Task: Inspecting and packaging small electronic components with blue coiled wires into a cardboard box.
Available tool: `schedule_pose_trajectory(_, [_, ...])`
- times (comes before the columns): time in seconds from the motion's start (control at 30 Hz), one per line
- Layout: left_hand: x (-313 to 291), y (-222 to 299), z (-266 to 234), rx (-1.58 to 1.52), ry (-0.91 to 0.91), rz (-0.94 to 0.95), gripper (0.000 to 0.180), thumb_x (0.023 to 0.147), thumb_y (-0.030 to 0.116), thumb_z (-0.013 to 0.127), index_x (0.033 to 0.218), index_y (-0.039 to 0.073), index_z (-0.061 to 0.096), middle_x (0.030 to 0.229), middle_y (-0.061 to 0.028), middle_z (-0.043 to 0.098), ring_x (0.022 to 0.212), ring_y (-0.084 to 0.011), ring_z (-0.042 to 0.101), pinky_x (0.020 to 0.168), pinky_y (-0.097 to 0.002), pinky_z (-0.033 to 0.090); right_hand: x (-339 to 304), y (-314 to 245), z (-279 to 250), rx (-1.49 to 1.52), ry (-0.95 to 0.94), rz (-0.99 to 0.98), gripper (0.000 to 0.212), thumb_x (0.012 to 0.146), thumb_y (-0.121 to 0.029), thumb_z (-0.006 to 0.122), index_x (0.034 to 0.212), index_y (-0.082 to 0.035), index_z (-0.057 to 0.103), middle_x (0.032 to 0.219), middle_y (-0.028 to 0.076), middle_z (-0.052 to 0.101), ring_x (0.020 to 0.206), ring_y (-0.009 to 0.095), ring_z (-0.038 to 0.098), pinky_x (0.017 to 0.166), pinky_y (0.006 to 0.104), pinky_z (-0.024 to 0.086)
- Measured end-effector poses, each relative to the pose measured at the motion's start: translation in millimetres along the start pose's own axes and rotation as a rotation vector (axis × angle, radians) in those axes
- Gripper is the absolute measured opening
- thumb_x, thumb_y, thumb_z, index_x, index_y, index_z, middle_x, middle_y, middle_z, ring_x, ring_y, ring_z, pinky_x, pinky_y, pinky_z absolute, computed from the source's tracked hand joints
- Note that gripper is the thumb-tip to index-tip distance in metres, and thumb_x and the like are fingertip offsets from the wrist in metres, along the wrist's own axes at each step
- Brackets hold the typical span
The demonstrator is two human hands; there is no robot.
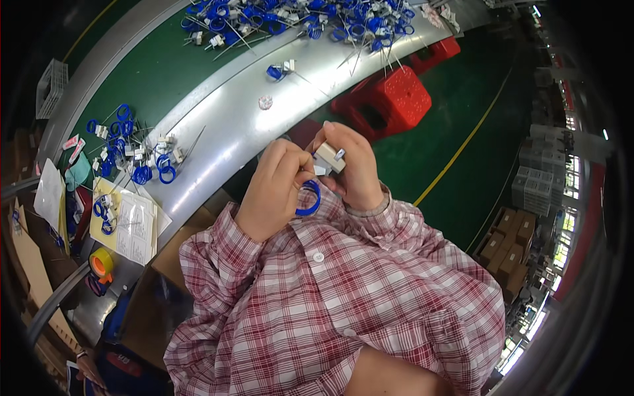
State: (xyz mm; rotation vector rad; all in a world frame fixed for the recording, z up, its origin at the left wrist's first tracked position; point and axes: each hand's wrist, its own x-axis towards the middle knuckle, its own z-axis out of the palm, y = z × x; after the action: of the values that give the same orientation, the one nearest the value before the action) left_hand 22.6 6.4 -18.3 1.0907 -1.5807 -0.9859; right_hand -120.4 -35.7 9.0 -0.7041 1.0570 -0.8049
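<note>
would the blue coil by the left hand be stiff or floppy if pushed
The blue coil would probably flex and spring back, since its loops hold a round shape. It is likely light, being thin strands around an open middle.

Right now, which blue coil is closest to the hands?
The coil at the left hand, in front of the checked shirt; the others lie farther off, mostly in piles.

Left hand (274, 188) curled at blue coil (318, 198), grip hidden; right hand (356, 162) holding cream block (331, 158). Worktop (224, 105): coiled parts (264, 16) heaped at twelve o'clock, smaller cluster (120, 155) between nine and ten. Red stool (403, 99), one o'clock.
</note>
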Motion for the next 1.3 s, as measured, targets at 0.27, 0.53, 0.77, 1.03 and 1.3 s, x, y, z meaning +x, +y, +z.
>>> schedule_pose_trajectory(0.27, [-11.0,-39.8,-2.0,-0.047,0.248,-0.001,0.007,0.083,-0.001,0.05,0.09,0.001,0.048,0.088,-0.0098,0.048,0.086,-0.0208,0.05,0.076,-0.029,0.042,15.2,-12.7,-44.0,0.078,0.258,-0.247,0.031,0.093,-0.032,0.039,0.082,-0.005,0.049,0.076,0.016,0.06,0.033,0.013,0.037,0.028,0.0211,0.023])
schedule_pose_trajectory(0.53, [53.5,-268.9,8.9,0.163,0.379,-0.454,0.018,0.085,0.013,0.055,0.094,-0.003,0.056,0.089,-0.0149,0.058,0.08,-0.0248,0.057,0.071,-0.0328,0.046,7.4,-3.1,-65.3,0.071,0.3,-0.188,0.033,0.094,-0.032,0.038,0.08,-0.005,0.049,0.076,0.015,0.059,0.034,0.012,0.041,0.028,0.0199,0.024])
schedule_pose_trajectory(0.77, [73.0,-319.6,25.6,0.263,0.29,-0.56,0.014,0.08,0.011,0.059,0.084,-0.002,0.06,0.087,-0.0196,0.057,0.079,-0.0333,0.055,0.072,-0.0391,0.044,21.9,-16.4,-79.3,0.048,0.36,-0.161,0.033,0.094,-0.032,0.037,0.082,-0.003,0.048,0.075,0.017,0.058,0.033,0.012,0.038,0.027,0.0202,0.023])
schedule_pose_trajectory(1.03, [72.1,-285.5,35.4,0.558,0.316,-0.469,0.013,0.08,0.013,0.06,0.085,0.001,0.057,0.086,-0.0166,0.055,0.079,-0.0328,0.055,0.068,-0.0402,0.044,50.0,-23.0,-71.6,0.007,0.346,-0.103,0.033,0.094,-0.031,0.037,0.081,-0.004,0.048,0.076,0.016,0.058,0.033,0.012,0.039,0.028,0.0203,0.022])
schedule_pose_trajectory(1.3, [73.5,-269.5,54.4,0.702,0.397,-0.388,0.019,0.081,0.015,0.06,0.093,0.002,0.053,0.089,-0.0161,0.052,0.084,-0.034,0.052,0.073,-0.0408,0.042,61.7,-26.1,-69.2,-0.063,0.347,-0.063,0.032,0.093,-0.033,0.038,0.083,-0.005,0.05,0.077,0.015,0.058,0.035,0.012,0.04,0.029,0.0202,0.024])
